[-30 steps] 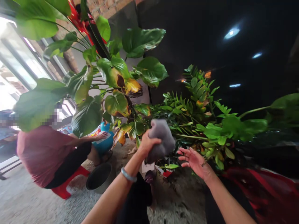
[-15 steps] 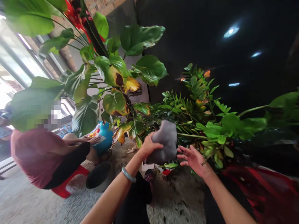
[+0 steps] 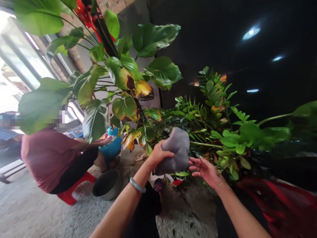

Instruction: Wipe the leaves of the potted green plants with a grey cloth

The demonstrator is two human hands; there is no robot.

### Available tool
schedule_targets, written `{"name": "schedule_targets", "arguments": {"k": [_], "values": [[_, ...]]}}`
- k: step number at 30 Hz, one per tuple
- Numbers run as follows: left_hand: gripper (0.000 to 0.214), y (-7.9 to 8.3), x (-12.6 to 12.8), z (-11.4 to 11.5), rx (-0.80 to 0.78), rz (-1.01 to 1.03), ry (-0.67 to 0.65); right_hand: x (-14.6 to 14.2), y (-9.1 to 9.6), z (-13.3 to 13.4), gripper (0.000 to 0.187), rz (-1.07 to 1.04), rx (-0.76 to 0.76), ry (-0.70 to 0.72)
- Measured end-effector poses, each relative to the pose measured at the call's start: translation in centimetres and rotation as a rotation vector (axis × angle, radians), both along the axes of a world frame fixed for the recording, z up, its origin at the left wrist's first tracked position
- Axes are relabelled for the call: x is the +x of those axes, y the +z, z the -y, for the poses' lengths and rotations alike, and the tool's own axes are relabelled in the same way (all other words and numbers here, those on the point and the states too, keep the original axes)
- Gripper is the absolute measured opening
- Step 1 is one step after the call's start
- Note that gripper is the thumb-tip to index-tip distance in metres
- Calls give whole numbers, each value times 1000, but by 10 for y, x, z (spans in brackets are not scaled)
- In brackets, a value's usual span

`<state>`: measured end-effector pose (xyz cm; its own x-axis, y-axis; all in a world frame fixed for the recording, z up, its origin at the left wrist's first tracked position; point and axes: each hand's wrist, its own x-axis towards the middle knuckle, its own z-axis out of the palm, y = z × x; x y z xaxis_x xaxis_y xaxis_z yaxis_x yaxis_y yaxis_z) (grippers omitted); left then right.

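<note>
A folded grey cloth (image 3: 176, 152) is gripped in my left hand (image 3: 159, 154), thumb on its near face and the other fingers hidden behind it. My right hand (image 3: 204, 170) hovers just right of the cloth, fingers spread and holding nothing; a dark smudge marks its wrist side. Behind both hands grow leafy green plants (image 3: 190, 114) with some yellowed leaves. A long green stem (image 3: 206, 144) runs sideways behind the cloth and my right hand. Below the cloth, a small red-and-white piece (image 3: 177, 181) lies near my foot.
At left a person in a pink shirt (image 3: 51, 155) sits on a red stool (image 3: 74, 190), a hand on a blue object (image 3: 111, 148). A dark bucket (image 3: 106, 185) stands on the rough floor. Large-leaved stems (image 3: 125, 105) lean overhead; a red item (image 3: 284, 201) lies at lower right.
The view has shifted slightly, so the surroundings appear a little further right. My left hand still grips the cloth, and my right hand stays spread beside it.
</note>
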<state>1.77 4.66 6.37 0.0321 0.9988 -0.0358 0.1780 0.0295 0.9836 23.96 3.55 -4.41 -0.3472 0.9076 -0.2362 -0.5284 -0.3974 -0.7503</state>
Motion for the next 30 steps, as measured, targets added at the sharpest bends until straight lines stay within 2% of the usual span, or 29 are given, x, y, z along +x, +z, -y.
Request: {"name": "schedule_targets", "arguments": {"k": [3,4,6,8,10,11,13,15,16,18,19,21,23,26,28,30], "values": [[48,-19,-7,18,-95,-177,-101,2,-2,2,27,19,-22,9],[49,-19,-13,26,-106,-178,-138,3,-3,2,27,21,-14,23],[52,-8,-28,37,-85,-70,-160,6,-4,3,25,13,11,41],[55,11,-40,39,4,147,-79,8,-5,1,24,-10,28,27],[49,26,-45,30,104,414,102,9,-6,-2,21,-43,34,0],[42,29,-44,25,113,537,217,9,-6,-3,21,-60,39,-11],[28,21,-36,18,-27,683,413,8,-7,-4,22,-88,63,-13],[18,-1,-23,24,-296,671,444,6,-9,-3,25,-93,93,17],[18,-15,-17,32,-430,626,381,5,-10,-2,27,-85,104,38],[25,-36,-10,54,-495,587,194,4,-12,1,29,-58,115,77],[29,-40,-10,65,-506,609,131,4,-13,2,30,-45,119,88],[36,-34,-16,77,-435,638,114,5,-14,3,33,-29,128,95],[40,-13,-27,70,-264,648,212,7,-14,3,36,-23,130,94],[43,12,-40,35,30,699,430,8,-15,0,37,-18,121,100],[41,8,-38,15,82,692,505,8,-15,-1,37,-18,133,104],[37,-14,-29,10,-36,612,472,7,-16,-2,36,-13,139,97]]}}
